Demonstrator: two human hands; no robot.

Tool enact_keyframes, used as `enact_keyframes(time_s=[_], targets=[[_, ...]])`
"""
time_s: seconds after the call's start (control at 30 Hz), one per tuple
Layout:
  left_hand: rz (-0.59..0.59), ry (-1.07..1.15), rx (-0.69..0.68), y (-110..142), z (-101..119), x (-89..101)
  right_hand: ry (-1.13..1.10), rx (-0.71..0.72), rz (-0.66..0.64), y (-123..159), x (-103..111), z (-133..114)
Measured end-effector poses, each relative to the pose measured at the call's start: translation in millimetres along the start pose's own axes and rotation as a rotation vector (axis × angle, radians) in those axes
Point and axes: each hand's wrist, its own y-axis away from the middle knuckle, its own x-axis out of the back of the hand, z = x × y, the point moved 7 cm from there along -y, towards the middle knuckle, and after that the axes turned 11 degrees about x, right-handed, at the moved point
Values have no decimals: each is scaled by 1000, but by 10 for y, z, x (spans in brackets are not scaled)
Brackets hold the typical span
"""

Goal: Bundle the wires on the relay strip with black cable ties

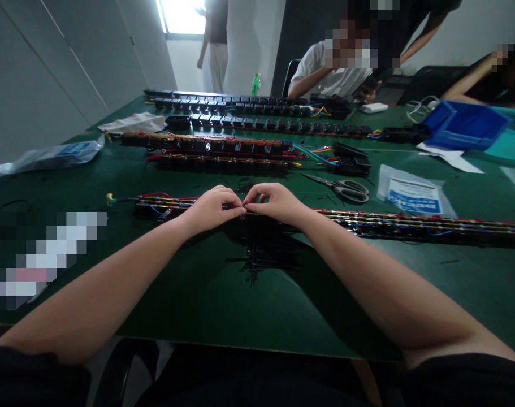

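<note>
A long black socket strip with copper-coloured bars and red and blue wires lies across the green table in front of me. My left hand and my right hand meet over it, fingertips almost touching. Both are closed in a pinch on something too small to make out. Just below my hands lies a pile of thin black strips that look like cable ties. Part of the strip is hidden behind my hands and forearms.
Scissors and a plastic packet lie beyond my right hand. Several similar strips stretch across the table farther back. A blue bin stands at the right. People are at the far side, near a green bottle.
</note>
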Motion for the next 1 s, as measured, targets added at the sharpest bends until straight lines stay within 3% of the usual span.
enact_keyframes(time_s=[0.5, 1.0], targets=[[-42, 5, 28, -15, -3, -10, 6, 10, 1, 19, -2, 5], [37, 36, -14, 3, -9, 0, 68, 55, 1, 21, -21, -26]])
